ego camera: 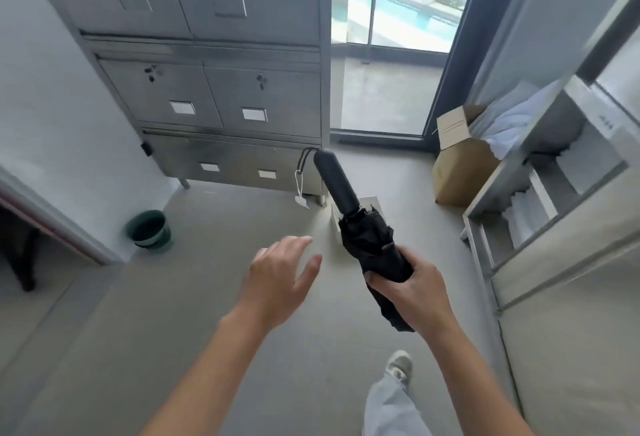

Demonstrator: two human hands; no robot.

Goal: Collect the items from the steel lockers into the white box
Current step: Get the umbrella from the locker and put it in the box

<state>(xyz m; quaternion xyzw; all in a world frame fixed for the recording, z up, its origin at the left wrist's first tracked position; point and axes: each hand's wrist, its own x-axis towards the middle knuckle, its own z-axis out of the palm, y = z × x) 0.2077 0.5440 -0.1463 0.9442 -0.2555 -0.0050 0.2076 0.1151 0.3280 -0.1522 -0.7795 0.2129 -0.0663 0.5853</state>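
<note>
My right hand (412,291) grips a folded black umbrella (370,245) around its canopy, the handle pointing up and away, a wrist strap with a white tag (302,200) dangling from it. My left hand (280,269) hovers open beside it, fingers spread, holding nothing. The white box (372,202) sits on the floor just behind the umbrella, mostly hidden by it. The steel lockers (214,96) stand against the far wall with all visible doors shut.
A green bucket (149,230) stands by the left wall. A cardboard box (460,158) sits at the right, next to an open steel shelf unit (540,172) holding white items. A glass door (391,44) lies ahead. My shoe (399,364) is on the grey floor.
</note>
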